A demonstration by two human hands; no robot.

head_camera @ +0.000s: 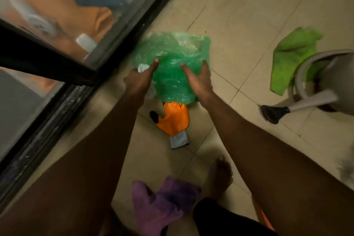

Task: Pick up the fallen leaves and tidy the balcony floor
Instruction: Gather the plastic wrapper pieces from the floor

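Two hands: both reach down to one green plastic bag [172, 57], one at each side of it.
Left hand [140, 80]: grasps the bag's left edge, with the thumb laid flat on top and the other fingers tucked out of sight. A white scrap [143, 67] shows just beside the knuckles.
Right hand [201, 78]: holds the bag's right edge, thumb on top, fingers wrapped round the side.
Bag: crumpled and see-through, lying on the tiled floor [249, 15] close against the dark door frame [122, 51]. There are pale bits inside, too blurred to name.
Glove [175, 119]: orange with a grey cuff, flat on the tiles between the two forearms. Its finger end is tucked under the near edge of the bag.
Green cloth [293, 50]: bunched on the floor well to the right of the bag, partly behind the watering can.
Watering can [325, 74]: grey, at the right edge. Its black nozzle [274, 114] is near the right forearm but apart from it.
Purple cloth [164, 201]: down by the person's bare foot [220, 176], just beside it.
Glass door [57, 15]: on the left, with blurred orange fabric behind the pane.
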